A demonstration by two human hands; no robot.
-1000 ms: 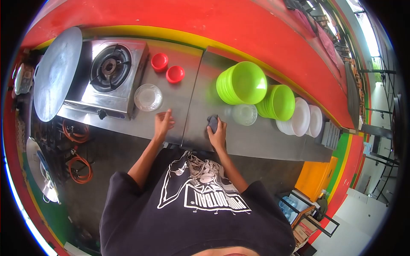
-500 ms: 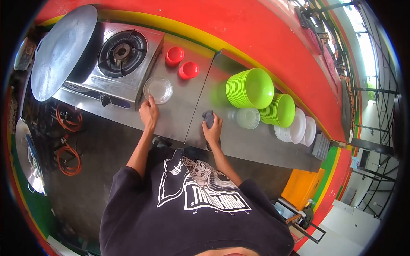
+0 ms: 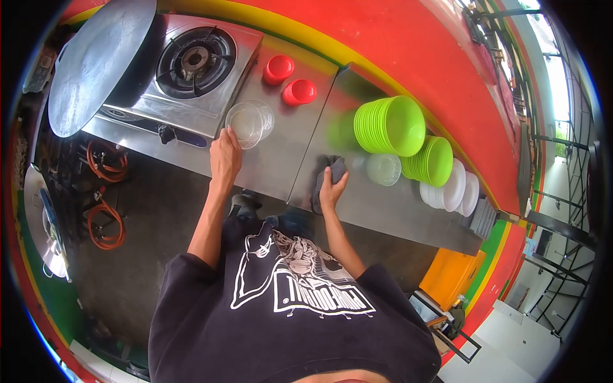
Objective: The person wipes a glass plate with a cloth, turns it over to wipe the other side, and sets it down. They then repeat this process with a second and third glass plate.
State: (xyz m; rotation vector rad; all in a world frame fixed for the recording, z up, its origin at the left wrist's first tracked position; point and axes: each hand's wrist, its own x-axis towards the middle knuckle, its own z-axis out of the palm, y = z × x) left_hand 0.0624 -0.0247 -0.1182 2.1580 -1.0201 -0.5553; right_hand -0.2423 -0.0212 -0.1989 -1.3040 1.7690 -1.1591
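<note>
My left hand (image 3: pixel 226 155) pinches the near rim of a clear glass dish (image 3: pixel 246 126), which is tilted up beside the stove; a second clear rim shows just behind it. In my right hand (image 3: pixel 332 186) is a dark grey cloth (image 3: pixel 320 185), bunched in the fingers and hanging toward the counter's front edge. Another clear dish (image 3: pixel 384 169) stands to the right of the cloth, in front of a stack of green bowls (image 3: pixel 389 126). Two red cups (image 3: pixel 278 69) (image 3: pixel 299 92) stand behind the dish at my left hand.
A gas stove (image 3: pixel 196 60) is at the left, with a large wok (image 3: pixel 102 67) leaning over its left side. More green bowls (image 3: pixel 429 161) and white bowls (image 3: pixel 451 186) line the right of the steel counter (image 3: pixel 408 217). Orange hoses (image 3: pixel 105 223) hang below the stove.
The dish at my left hand has been lifted and tilted. The cloth in my right hand is more spread out and raised. The view has shifted slightly.
</note>
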